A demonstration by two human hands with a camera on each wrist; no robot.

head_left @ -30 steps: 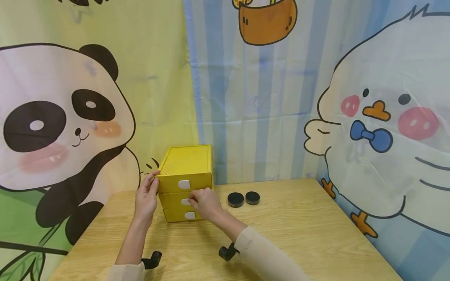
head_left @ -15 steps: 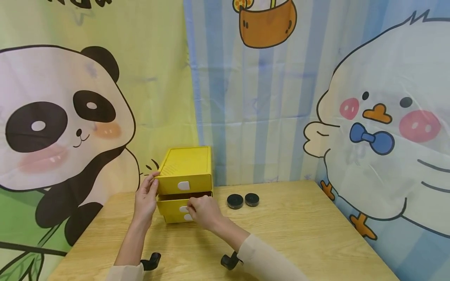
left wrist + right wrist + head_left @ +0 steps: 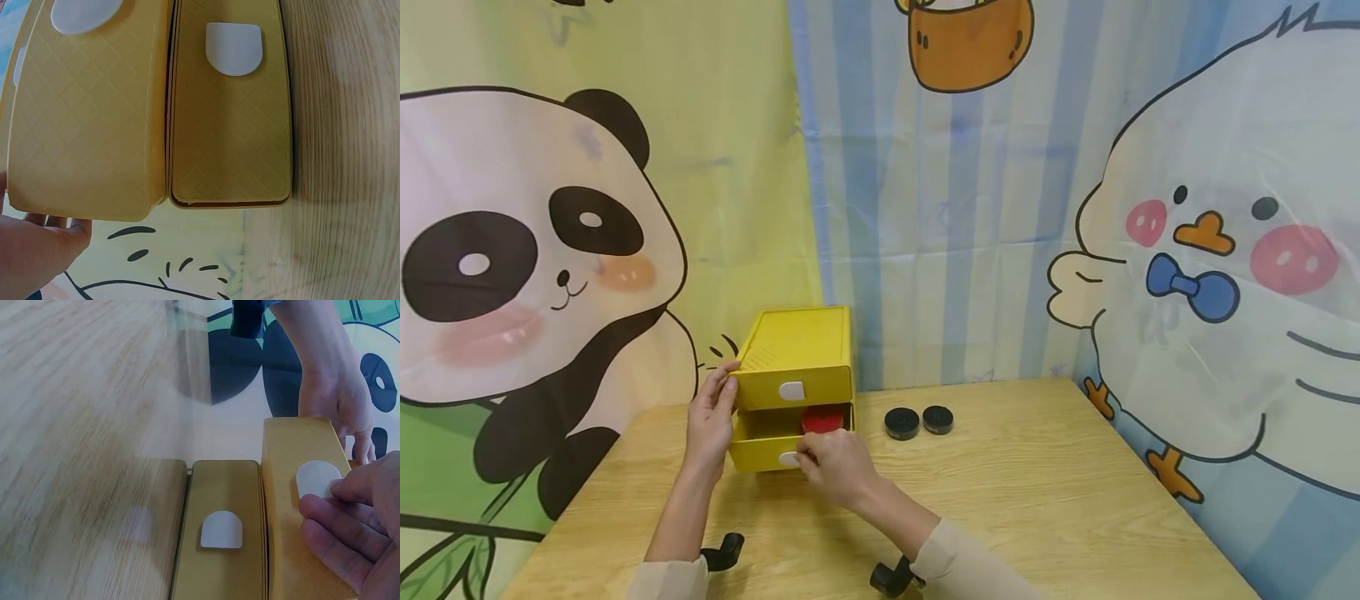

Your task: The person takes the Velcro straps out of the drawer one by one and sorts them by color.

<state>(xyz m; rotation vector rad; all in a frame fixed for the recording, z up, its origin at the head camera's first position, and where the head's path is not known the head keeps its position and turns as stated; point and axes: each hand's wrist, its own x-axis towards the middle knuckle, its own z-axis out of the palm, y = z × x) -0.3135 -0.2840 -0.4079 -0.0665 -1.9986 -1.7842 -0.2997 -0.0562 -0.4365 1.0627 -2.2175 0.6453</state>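
Observation:
A yellow chest of drawers [image 3: 793, 337] stands at the back of the table. Its middle drawer [image 3: 754, 455] is pulled out, and a round red thing [image 3: 823, 419] lies inside on the right. My right hand [image 3: 842, 468] pinches the white tab [image 3: 315, 478] on that drawer's front between thumb and fingers. On the chest's left side, near the upper front corner, rests my left hand [image 3: 709, 425], its fingers extended against the side. The bottom drawer [image 3: 231, 144], also with a white tab, is closed. The top drawer [image 3: 760, 390] is closed too.
Two flat round black objects [image 3: 902, 423] lie on the wooden table [image 3: 1037, 483], right of the chest. A printed curtain [image 3: 940, 317] hangs close behind. Black devices [image 3: 891, 577] are worn at both wrists.
The middle drawer has come out toward me with my right hand on its tab, revealing the red thing inside. My left hand has stayed at the chest's side.

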